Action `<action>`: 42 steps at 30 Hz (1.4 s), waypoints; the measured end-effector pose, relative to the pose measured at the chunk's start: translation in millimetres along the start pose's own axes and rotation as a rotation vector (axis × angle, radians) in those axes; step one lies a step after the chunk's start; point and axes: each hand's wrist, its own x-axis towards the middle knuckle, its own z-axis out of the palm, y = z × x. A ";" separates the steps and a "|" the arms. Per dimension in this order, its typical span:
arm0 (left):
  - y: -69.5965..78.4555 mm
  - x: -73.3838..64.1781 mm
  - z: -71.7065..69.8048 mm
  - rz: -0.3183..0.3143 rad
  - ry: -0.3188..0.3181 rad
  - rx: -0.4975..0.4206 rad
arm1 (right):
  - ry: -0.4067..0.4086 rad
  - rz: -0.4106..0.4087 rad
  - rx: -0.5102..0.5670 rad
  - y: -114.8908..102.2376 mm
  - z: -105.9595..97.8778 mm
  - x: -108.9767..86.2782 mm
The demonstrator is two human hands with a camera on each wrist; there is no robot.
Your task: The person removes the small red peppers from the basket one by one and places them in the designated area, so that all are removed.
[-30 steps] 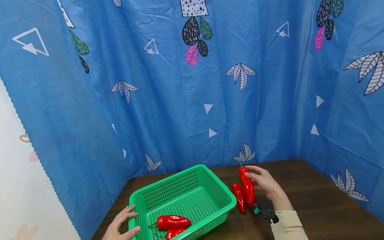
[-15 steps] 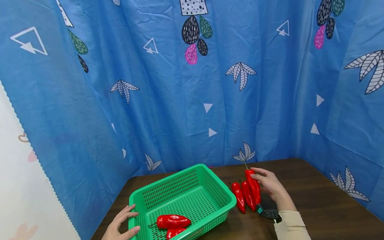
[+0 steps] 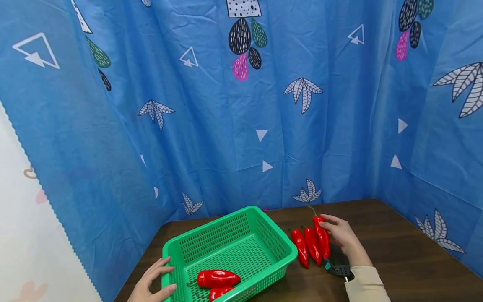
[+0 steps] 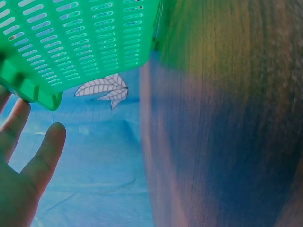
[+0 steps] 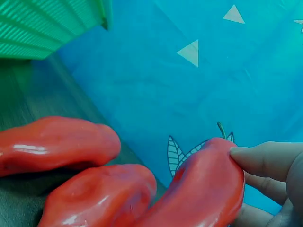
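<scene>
My right hand [image 3: 341, 235] pinches a glossy red pepper [image 3: 322, 237] near its stem end. In the right wrist view the thumb lies on the near side of that pepper [image 5: 208, 179], other fingers behind it. Two more red peppers lie beside it, a middle one [image 3: 312, 245] and a left one [image 3: 299, 247] nearest the basket. My left hand [image 3: 151, 283] rests against the left rim of a green plastic basket [image 3: 290, 251], fingers spread and fairly straight. Inside the basket are a red pepper [image 3: 216, 279] and part of another [image 3: 219, 292].
The dark wooden table [image 3: 400, 251] extends to the right of my right hand. A blue patterned curtain [image 3: 226, 147] hangs behind and on both sides. A black strap [image 3: 337, 269] is on my right wrist.
My right hand has moved the gripped pepper rightward and slightly toward me, away from the other two, so the middle pepper now shows. The left hand and basket stay put.
</scene>
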 end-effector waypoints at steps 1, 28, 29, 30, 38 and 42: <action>-0.6 0.2 -0.3 0.007 0.006 0.003 | 0.004 0.004 -0.004 0.9 -0.4 0.0; -12.0 5.4 -4.9 -0.064 -0.077 0.005 | 0.051 0.027 -0.033 22.8 3.2 4.0; -14.7 6.0 -4.6 -0.062 -0.076 0.005 | 0.052 0.028 -0.038 23.2 3.8 4.1; -17.3 6.6 -4.3 -0.058 -0.075 0.005 | 0.053 0.029 -0.044 23.5 4.3 4.1; -26.6 8.2 -3.0 -0.036 -0.062 0.013 | 0.072 0.033 -0.067 24.7 7.7 4.9; -23.9 7.4 -3.4 -0.041 -0.063 0.018 | 0.079 0.041 -0.076 26.9 8.7 5.5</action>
